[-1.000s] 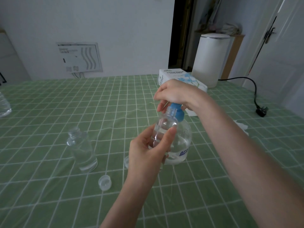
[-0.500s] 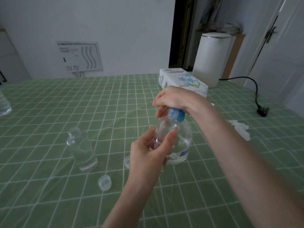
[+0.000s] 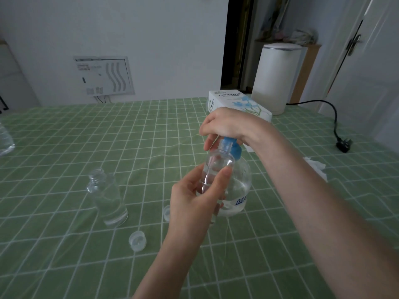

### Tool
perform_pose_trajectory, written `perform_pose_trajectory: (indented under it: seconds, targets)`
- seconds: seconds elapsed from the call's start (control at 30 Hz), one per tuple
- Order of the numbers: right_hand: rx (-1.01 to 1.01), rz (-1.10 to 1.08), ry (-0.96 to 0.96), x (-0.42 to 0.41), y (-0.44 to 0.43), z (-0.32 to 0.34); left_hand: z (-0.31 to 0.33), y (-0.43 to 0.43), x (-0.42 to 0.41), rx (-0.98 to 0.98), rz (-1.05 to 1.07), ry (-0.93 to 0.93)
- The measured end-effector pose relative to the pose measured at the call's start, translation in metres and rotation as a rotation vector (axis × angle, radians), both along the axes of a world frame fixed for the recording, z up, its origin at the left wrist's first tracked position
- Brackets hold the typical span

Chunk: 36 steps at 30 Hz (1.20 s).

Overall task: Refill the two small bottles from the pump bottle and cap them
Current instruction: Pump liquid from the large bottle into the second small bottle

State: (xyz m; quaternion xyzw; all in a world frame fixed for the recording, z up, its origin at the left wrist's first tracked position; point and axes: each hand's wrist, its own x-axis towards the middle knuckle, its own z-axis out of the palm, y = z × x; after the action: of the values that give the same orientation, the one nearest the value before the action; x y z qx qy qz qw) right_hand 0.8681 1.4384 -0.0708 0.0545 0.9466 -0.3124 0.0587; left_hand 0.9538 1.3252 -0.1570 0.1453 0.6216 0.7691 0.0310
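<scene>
The left hand (image 3: pixel 194 203) grips 1 small bottle (image 3: pixel 217 169), thumb and fingers curled round its clear body, its mouth held up under the pump spout. 2 loose caps (image 3: pixel 137 241) (image 3: pixel 166 213) lie on the green checked cloth (image 3: pixel 64 255). The other small bottle (image 3: pixel 106 197) stands uncapped to the left. The pump bottle (image 3: pixel 239 186) stands just behind the held one, and the right hand (image 3: pixel 226 126) has its fingers curled down over the pump head. Against 0.5 s ago, the right hand sits slightly higher; the left grip is unchanged.

Uncapped small bottle (image 3: pixel 218 166) in front of blue-topped pump bottle (image 3: pixel 241 180) (both clear)
</scene>
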Motion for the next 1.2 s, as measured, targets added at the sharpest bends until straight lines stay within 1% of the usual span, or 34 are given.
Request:
perform_pose_trajectory:
  seconds: [0.3, 0.57, 0.93, 1.07, 1.2]
  targets:
    - [-0.023, 0.015, -0.021, 0.001, 0.001, -0.01, -0.003, 0.0, 0.002, -0.011, 0.012, 0.003]
    - [-0.018, -0.026, 0.045, 0.004, 0.001, 0.002, -0.003, 0.0, 0.0, -0.003, -0.006, 0.005]
    - [-0.011, -0.01, -0.02, 0.0, 0.0, -0.009, -0.004, -0.001, 0.001, -0.033, 0.0, 0.006]
    - [-0.007, -0.011, -0.002, 0.001, 0.0, -0.009, -0.004, -0.001, 0.001, -0.025, -0.007, 0.002]
    - [0.012, -0.021, 0.059, 0.001, 0.0, -0.001, -0.003, -0.001, 0.001, -0.013, -0.01, 0.004]
